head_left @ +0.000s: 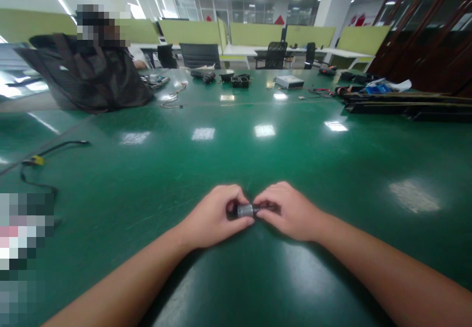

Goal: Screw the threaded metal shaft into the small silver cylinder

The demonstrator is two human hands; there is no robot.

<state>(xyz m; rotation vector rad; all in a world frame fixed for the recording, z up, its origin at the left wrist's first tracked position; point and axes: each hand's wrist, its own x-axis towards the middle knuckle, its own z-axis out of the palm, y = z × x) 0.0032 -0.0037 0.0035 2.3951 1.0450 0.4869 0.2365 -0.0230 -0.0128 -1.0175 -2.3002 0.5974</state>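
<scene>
Low over the green table [236, 164], a small silver-and-black cylinder [245, 211] lies sideways between my two hands. My left hand [221, 216] is closed round its left part, with the thumb below and the fingers above. Its dark right end is pinched by my right hand [289, 211], between thumb and fingertips. Silver metal shows in the middle, while the fingers cover part of both ends. Its exact kind is too small and blurred to tell.
A dark bag [96, 78] stands at the far left. A black cable [64, 145] with a yellow piece lies nearer. Along the back edge are a grey metal box [289, 81], black parts [239, 80] and wires [171, 100]. Long black strips [405, 105] are stacked at the right.
</scene>
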